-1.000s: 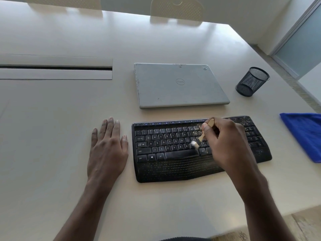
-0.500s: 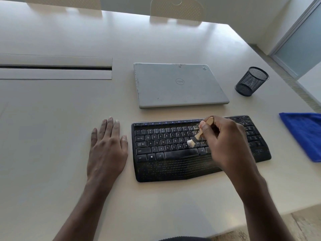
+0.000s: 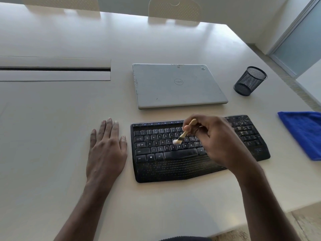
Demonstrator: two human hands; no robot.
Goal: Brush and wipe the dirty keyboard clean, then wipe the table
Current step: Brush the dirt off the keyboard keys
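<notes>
Pinching a small wooden white-bristled brush [image 3: 181, 137] angled toward 7 o'clock, the right hand [image 3: 217, 141] works the black plastic keyboard [image 3: 173, 168], whose speckled keys [image 3: 245, 128] lie at 3 o'clock.

Black keyboard [image 3: 173, 153] with dotted palm rest, blue cloth [image 3: 305, 134], black mesh cup [image 3: 249, 81], silver laptop [image 3: 177, 86]

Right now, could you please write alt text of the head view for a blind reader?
A right hand holds a small brush on the keys of a dusty black keyboard; the left hand lies flat on the table beside it. A closed laptop, mesh cup and blue cloth sit nearby.
</notes>
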